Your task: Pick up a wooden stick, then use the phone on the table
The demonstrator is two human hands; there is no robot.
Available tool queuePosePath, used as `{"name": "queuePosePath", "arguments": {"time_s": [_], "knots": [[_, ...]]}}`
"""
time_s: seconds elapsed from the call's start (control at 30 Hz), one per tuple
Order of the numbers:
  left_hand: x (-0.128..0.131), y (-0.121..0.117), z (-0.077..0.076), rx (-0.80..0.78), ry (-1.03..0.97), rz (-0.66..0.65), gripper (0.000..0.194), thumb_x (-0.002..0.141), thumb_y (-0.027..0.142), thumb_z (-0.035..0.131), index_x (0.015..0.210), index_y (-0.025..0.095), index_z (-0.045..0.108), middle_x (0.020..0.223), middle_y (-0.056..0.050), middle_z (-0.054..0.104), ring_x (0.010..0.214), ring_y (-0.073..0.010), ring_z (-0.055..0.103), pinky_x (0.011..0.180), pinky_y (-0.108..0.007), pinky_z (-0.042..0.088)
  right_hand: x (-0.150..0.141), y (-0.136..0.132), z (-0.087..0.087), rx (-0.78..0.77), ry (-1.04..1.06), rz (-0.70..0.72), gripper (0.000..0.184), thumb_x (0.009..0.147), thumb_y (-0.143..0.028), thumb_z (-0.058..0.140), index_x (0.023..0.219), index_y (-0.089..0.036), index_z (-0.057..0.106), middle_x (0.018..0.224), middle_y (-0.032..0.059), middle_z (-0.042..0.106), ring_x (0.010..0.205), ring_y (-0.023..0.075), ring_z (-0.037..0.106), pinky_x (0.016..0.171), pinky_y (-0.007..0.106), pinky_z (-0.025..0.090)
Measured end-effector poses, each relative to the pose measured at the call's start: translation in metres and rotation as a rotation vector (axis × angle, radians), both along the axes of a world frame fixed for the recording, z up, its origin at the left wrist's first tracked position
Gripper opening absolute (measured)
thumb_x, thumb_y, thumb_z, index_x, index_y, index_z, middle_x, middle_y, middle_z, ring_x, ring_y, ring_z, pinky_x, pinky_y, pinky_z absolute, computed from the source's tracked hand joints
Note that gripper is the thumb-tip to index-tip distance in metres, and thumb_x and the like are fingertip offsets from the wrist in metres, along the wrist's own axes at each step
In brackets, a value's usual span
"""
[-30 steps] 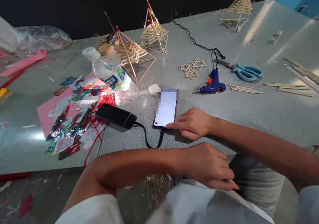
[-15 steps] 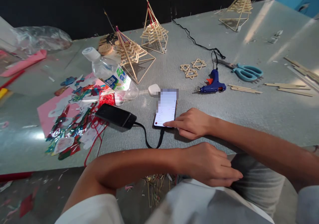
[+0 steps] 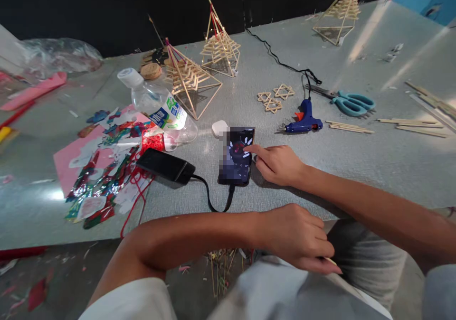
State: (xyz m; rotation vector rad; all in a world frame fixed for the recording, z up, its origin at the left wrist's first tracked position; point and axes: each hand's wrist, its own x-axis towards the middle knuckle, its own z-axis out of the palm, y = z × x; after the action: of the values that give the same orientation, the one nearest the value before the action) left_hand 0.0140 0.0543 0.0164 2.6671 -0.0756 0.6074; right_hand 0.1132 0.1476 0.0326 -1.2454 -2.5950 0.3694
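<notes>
A phone (image 3: pixel 243 172) lies on the table with a dark screen lit by a round graphic; part of it is blurred out. My right hand (image 3: pixel 280 164) is at the phone's right side, index finger stretched over the screen and the other fingers curled, holding nothing. Across my body rests my left forearm, with my left hand (image 3: pixel 299 237) above my lap. Its fingers are curled together, and a tiny pale bit shows by the thumb, too small to name. A short black cable (image 3: pixel 210 201) joins the phone to a black power bank (image 3: pixel 166 165). A white earbud-type case (image 3: pixel 220 129) sits behind the phone.
Stick pyramids (image 3: pixel 194 80) stand at the back beside a tilted plastic bottle (image 3: pixel 160 106). Foil and paper scraps (image 3: pixel 99 177) with red yarn (image 3: pixel 153 141) lie left. To the right are stick stars (image 3: pixel 273 105), a blue glue gun (image 3: pixel 304 120), scissors (image 3: pixel 352 103) and loose sticks (image 3: pixel 349 127).
The phone screen has gone from a white list to a dark picture. My right index finger has moved up the screen. My left hand's fingers have curled in slightly.
</notes>
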Motion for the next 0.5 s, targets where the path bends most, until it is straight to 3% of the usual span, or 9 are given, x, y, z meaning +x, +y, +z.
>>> {"name": "queuePosePath", "arguments": {"time_s": [0.23, 0.5], "knots": [[0.0020, 0.0005, 0.0006, -0.006, 0.022, 0.011, 0.053, 0.114, 0.049, 0.055, 0.071, 0.022, 0.072, 0.063, 0.001, 0.065, 0.061, -0.0138, 0.060, 0.057, -0.032, 0.036, -0.0022, -0.0010, 0.0027, 0.007, -0.063, -0.036, 0.061, 0.106, -0.031, 0.034, 0.160, -0.015, 0.057, 0.089, 0.0098, 0.081, 0.066, 0.0197, 0.058, 0.064, 0.034, 0.020], [0.0012, 0.0013, -0.0038, 0.033, -0.098, 0.053, 0.035, 0.114, 0.036, 0.054, 0.108, 0.018, 0.083, 0.074, 0.002, 0.073, 0.068, -0.0131, 0.066, 0.065, -0.028, 0.045, 0.0024, 0.0003, -0.0046, 0.074, 0.016, -0.016, 0.059, 0.106, -0.030, 0.032, 0.155, -0.013, 0.062, 0.083, 0.0096, 0.080, 0.063, 0.0198, 0.059, 0.063, 0.034, 0.023]]}}
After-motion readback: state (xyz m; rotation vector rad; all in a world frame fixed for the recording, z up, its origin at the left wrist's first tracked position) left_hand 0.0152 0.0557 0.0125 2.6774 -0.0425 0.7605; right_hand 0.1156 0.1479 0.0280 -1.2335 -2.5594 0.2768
